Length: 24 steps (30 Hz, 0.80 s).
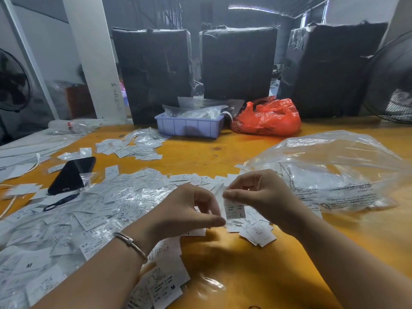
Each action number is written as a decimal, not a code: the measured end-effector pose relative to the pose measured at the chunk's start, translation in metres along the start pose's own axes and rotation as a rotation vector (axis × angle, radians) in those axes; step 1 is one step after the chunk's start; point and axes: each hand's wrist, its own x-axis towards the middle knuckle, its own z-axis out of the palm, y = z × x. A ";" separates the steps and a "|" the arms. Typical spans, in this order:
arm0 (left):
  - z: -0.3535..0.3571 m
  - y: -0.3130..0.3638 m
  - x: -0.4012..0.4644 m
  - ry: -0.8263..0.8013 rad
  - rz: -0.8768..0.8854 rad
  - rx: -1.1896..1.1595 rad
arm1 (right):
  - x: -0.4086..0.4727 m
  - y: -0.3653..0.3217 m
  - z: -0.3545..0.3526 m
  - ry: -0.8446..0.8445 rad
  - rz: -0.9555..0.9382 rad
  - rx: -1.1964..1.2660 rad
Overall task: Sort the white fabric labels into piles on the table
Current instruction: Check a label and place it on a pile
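Note:
Between both hands hangs a white fabric label marked L (234,210), held above the orange table (245,275). My right hand (258,192) pinches its top edge. My left hand (189,208) pinches its lower left side between thumb and fingers. A wide heap of loose white labels (73,215) covers the table's left half. A small pile with an XL label (256,230) lies just under my hands. Another pile with M labels (163,284) sits near the front edge, by my left forearm. A further scatter of labels (133,146) lies at the back.
A big clear plastic bag (330,170) lies to the right. A black phone (71,175) and small scissors (60,201) rest on the left heap. At the back stand a purple bin (189,127), a red bag (267,117) and black wrapped bales (238,63).

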 end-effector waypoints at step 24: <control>-0.004 0.003 0.000 0.219 0.110 -0.162 | -0.011 -0.028 -0.009 0.365 -0.390 -0.260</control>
